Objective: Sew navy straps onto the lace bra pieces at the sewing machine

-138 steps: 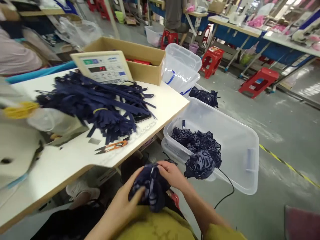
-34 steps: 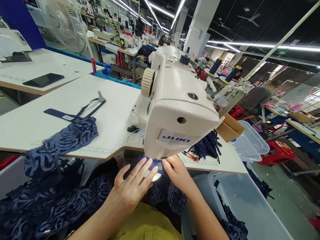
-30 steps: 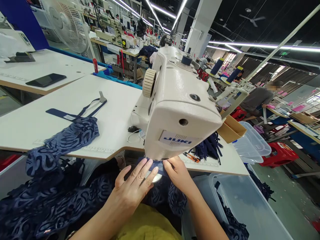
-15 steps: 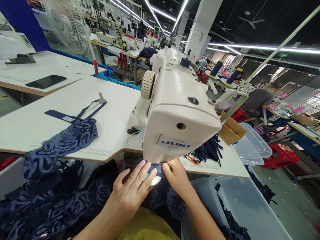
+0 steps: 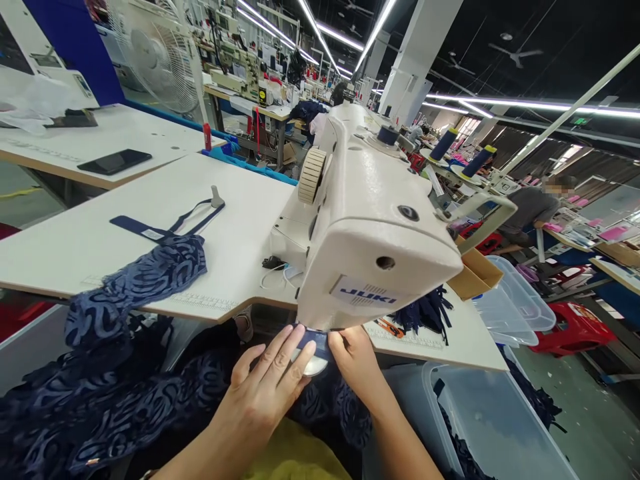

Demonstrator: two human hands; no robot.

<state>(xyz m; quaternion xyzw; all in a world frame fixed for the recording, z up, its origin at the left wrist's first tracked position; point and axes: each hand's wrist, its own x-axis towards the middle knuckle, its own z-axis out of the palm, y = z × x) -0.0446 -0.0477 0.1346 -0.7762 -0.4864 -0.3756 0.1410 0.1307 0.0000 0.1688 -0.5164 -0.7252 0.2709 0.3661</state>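
Note:
A navy fabric band (image 5: 319,344) lies under the head of a white sewing machine (image 5: 377,257), over a pale rounded plate (image 5: 315,366). My left hand (image 5: 264,381) rests on the band's left side, its fingers stretched out and the thumb apart. At the band's right end my right hand (image 5: 355,360) has its fingers curled and pressed together on the cloth. The needle and presser foot are hidden behind the machine head. Patterned navy fabric (image 5: 355,407) hangs below my hands.
On the white table (image 5: 245,200) at left lies a patterned navy garment piece (image 5: 155,270) with straps. A phone (image 5: 115,161) lies farther back. Orange-handled snips (image 5: 390,327) and navy strips (image 5: 425,310) are right of the machine. A plastic bin (image 5: 500,413) stands at lower right.
The whole view has shifted slightly, so the machine and table appear farther right and lower. Both hands keep nearly the same places on the navy band.

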